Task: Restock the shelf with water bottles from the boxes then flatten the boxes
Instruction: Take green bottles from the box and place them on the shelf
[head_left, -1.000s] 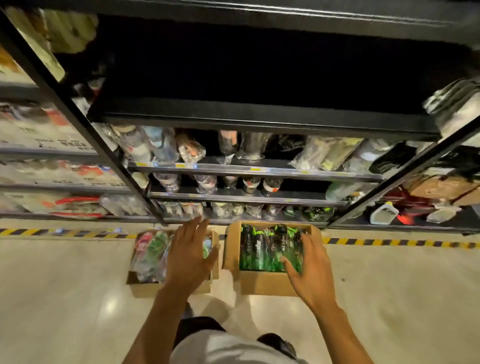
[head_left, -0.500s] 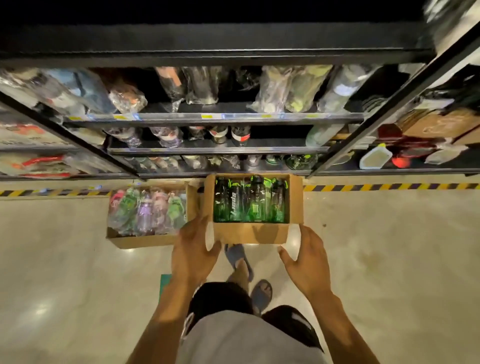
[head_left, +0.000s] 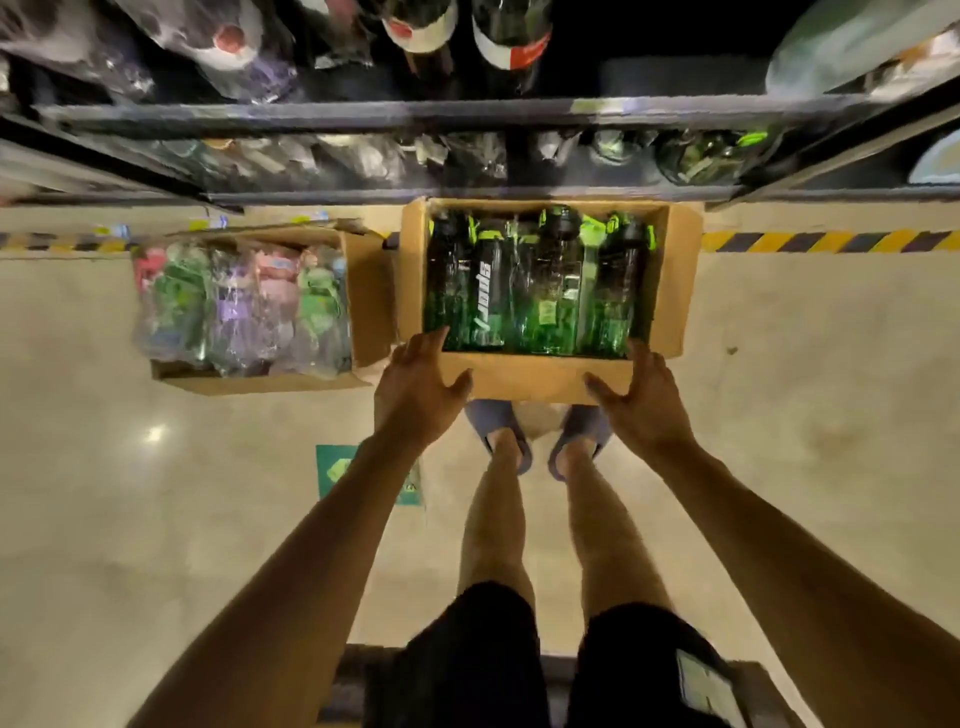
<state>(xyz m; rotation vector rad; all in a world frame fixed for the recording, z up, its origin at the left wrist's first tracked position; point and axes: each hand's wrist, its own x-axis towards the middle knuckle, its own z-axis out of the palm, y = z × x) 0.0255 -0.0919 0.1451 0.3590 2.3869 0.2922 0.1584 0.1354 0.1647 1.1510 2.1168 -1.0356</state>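
Observation:
An open cardboard box (head_left: 681, 270) stands on the floor against the shelf's foot, holding several dark green water bottles (head_left: 540, 291) lying side by side. My left hand (head_left: 418, 387) is at the box's near left corner, fingers straight along the side and thumb spread on the front wall. At the near right corner, my right hand (head_left: 641, 395) lies the same way. Neither hand holds a bottle. A second open box (head_left: 370, 312) to the left contains several plastic-wrapped colourful bottles (head_left: 234, 306).
The black shelf (head_left: 467, 111) rises at the top, its levels holding wrapped bottles. Yellow-black tape (head_left: 831, 241) runs along the floor at its foot. My slippered feet (head_left: 540, 436) stand just behind the green-bottle box. A green floor sticker (head_left: 337, 473) lies left of my legs.
The view has tilted further down and closer. Both hands dropped from in front of the box onto its two near corners.

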